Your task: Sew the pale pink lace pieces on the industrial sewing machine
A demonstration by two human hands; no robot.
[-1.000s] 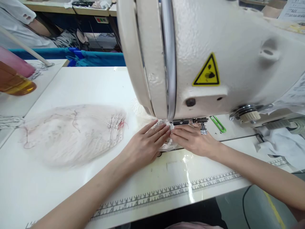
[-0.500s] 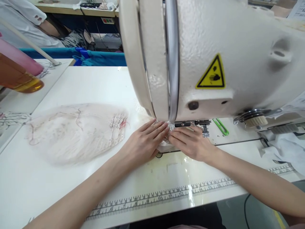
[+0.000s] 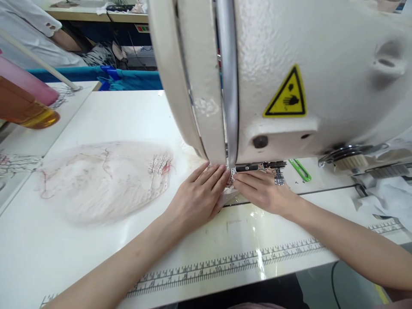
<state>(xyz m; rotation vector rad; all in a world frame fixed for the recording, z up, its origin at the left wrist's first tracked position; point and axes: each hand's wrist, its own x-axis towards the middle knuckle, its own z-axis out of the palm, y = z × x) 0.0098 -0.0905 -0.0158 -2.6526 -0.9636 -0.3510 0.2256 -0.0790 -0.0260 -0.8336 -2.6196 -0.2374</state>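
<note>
A sewing machine (image 3: 273, 47) stands over both hands, its head reaching down close to my fingers. My left hand (image 3: 198, 195) lies flat, palm down, pressing white lace fabric (image 3: 230, 183) just left of the needle area. Opposite it, my right hand (image 3: 265, 191) has its fingers together at the fabric's right edge, the fingertips beside a black and metal guide (image 3: 252, 167). The needle tip and most of the lace are hidden by the machine head and my hands. Part of the fabric hangs toward me between the hands.
Left on the white table lies a sheer pale piece (image 3: 106, 184) with dark and red threads. Green thread snips (image 3: 300, 170) rest right of the guide. A printed ruler (image 3: 222, 268) runs along the front edge. Thread cones (image 3: 28, 105) stand left; a co-worker's sleeve (image 3: 35, 19) shows behind.
My left hand has slid slightly toward the right and its fingers sit closer together. My right hand stays by the guide, slightly farther right. The view has shifted a little.
</note>
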